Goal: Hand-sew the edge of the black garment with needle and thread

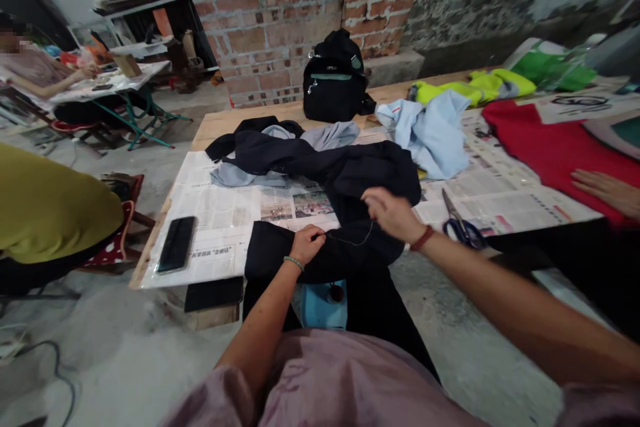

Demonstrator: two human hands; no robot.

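A dark navy garment (280, 250) lies across my lap and up over the table edge. My left hand (307, 245) is closed in a pinch on its upper edge. Slightly above the cloth to the right, my right hand (393, 213) is closed, with a thin thread (357, 242) running in a slack curve from its fingers to the cloth by my left hand. Whether a needle is between the right fingertips is too small to tell. Scissors (460, 223) with dark handles lie on the newspaper to the right of my right hand.
Newspaper (210, 200) covers the wooden table. On it are a phone (177, 245), light blue cloth (435, 133), a yellow garment (475, 85) and a black backpack (333, 83). Another person's hand (607, 190) rests on red cloth (545, 147) at right. A person in olive (55, 207) sits left.
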